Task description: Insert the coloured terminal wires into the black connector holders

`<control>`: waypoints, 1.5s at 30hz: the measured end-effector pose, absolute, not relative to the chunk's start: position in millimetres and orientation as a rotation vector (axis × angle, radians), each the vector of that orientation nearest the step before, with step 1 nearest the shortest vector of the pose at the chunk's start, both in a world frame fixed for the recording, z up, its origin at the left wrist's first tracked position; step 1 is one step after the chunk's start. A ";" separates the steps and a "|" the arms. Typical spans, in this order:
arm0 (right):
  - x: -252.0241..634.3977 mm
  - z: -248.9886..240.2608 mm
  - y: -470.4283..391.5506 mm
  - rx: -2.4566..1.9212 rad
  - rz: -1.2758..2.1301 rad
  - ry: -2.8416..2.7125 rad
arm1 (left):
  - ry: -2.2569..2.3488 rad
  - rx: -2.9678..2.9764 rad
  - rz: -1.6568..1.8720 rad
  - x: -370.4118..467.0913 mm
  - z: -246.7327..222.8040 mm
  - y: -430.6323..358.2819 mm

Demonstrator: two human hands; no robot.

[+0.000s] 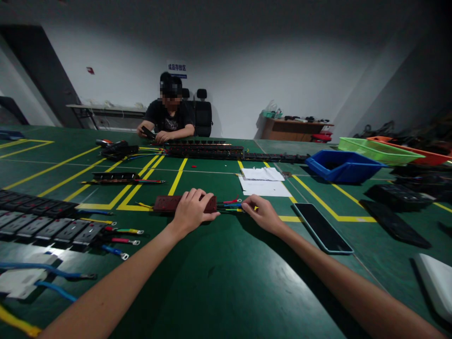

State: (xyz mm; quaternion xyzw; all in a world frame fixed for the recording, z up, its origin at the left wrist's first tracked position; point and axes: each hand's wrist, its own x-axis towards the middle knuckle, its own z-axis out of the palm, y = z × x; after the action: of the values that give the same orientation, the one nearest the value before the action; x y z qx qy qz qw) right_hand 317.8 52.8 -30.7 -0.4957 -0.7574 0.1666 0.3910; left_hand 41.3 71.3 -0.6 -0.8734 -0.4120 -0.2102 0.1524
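A dark red socket strip (pixel 164 203) lies lengthwise on the green table in front of me. My left hand (pixel 192 212) is closed over its right half, with fingers across the top and thumb along the near side. From the strip's right end come red, blue and yellow-green wires (pixel 229 205) with metal lugs. My right hand (pixel 263 214) pinches at the end of these wires, apparently on the blue one; the fingertips hide the exact spot. A short yellow wire (pixel 144 205) sticks out at the strip's left end.
Black and grey socket strips (pixel 52 228) with lugged wires lie left. More strips (pixel 205 150) stretch across the far side, before a seated person (pixel 169 115) holding a dark part. To the right are white papers (pixel 264 181), a phone (pixel 323 228) and a blue bin (pixel 344 167).
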 end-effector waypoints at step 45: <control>323.8 -27.0 56.5 -1.282 0.917 -1.690 | -1.096 -2.461 -0.740 38.9 -1.4 70.0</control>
State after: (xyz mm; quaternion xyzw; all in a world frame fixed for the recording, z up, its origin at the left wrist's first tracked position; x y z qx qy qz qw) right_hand 323.8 56.5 -27.0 -0.5075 -0.6691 0.3630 0.4038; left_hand 38.9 70.0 -1.4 -0.8676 -0.3865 -0.2608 0.1731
